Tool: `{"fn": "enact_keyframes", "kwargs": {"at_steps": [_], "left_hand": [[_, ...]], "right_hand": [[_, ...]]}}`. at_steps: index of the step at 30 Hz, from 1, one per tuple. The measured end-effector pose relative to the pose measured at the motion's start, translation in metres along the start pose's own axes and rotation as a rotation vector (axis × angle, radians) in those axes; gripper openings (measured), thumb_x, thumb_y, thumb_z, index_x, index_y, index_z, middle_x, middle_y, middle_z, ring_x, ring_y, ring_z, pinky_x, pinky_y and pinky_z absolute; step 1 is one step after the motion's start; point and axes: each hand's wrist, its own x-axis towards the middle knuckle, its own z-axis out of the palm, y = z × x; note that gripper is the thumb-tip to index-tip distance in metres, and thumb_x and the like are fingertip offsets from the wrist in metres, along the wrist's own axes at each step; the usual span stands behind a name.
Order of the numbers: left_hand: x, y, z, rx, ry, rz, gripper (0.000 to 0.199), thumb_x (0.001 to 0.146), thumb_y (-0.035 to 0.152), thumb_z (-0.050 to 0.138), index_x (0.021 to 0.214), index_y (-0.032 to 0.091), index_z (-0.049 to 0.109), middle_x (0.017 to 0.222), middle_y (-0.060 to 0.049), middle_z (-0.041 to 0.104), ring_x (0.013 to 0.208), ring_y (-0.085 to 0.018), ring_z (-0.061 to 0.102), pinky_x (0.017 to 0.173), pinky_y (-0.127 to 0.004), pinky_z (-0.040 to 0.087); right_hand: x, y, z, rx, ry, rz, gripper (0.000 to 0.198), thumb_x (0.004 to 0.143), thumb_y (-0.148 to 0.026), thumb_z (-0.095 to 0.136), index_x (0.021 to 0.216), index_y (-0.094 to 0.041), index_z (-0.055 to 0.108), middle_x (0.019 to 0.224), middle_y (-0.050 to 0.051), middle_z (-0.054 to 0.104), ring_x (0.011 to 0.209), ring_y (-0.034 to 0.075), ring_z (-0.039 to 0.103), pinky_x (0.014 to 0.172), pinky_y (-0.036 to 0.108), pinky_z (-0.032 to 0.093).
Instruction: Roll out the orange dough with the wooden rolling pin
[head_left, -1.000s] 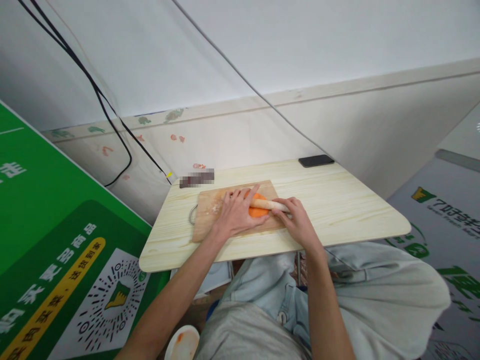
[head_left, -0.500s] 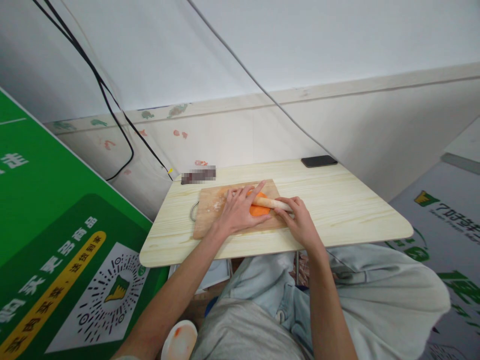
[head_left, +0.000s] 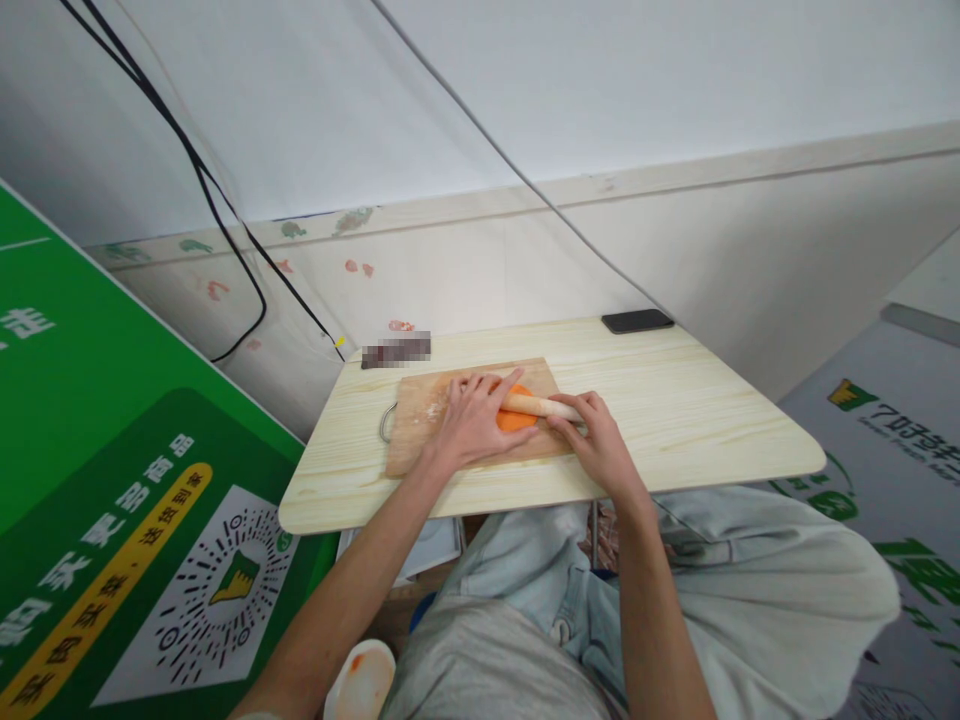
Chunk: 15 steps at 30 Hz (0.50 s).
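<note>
A desk (head_left: 697, 420) holds a wooden board (head_left: 411, 440), with orange dough (head_left: 517, 420) under a rolling pin (head_left: 531, 405).
Left hand (head_left: 476, 420) spreads over dough and pin; right hand (head_left: 594, 438) pinches the pin's right end. Level, even pressure from both would likely thin the dough uniformly.

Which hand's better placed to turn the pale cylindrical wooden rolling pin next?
Likely the right hand: it grips one end of the rolling pin; the left hand lies spread over the flat orange dough.

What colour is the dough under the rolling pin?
The dough is orange; head view shows it best.
</note>
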Motion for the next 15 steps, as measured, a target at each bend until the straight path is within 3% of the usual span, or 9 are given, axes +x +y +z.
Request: {"fn": "enact_keyframes", "kwargs": {"at_steps": [8,11,15], "left_hand": [[-0.0026,-0.0005,-0.0105,-0.130,-0.075,0.182,0.079,0.089,0.031,0.074,0.164,0.034,0.050,0.155,-0.005,0.067,0.142,-0.030,0.060,0.132,-0.050,0.028],[-0.0027,0.0002,-0.0084,-0.092,-0.043,0.152,0.076,0.092,0.041,0.075,0.163,0.032,0.051,0.153,-0.007,0.068,0.141,-0.032,0.059,0.129,-0.053,0.030],[-0.0015,-0.0007,-0.0011,0.005,0.008,0.006,0.088,0.090,0.067,0.075,0.165,0.030,0.049,0.145,-0.012,0.070,0.135,-0.037,0.060,0.118,-0.058,0.037]], "right_hand": [[0.0000,-0.0005,-0.0012,-0.036,0.003,-0.018,0.038,0.107,-0.054,0.059,0.133,-0.029,0.073,0.110,0.009,0.063,0.107,0.031,0.065,0.098,0.047,0.058],[-0.0001,-0.0007,-0.0013,-0.036,0.005,-0.026,0.038,0.107,-0.053,0.059,0.132,-0.028,0.073,0.110,0.009,0.063,0.106,0.031,0.065,0.099,0.047,0.057],[-0.0003,-0.0016,-0.0010,-0.037,0.012,-0.025,0.038,0.107,-0.052,0.059,0.133,-0.028,0.073,0.110,0.010,0.063,0.106,0.031,0.065,0.097,0.047,0.058]]}}
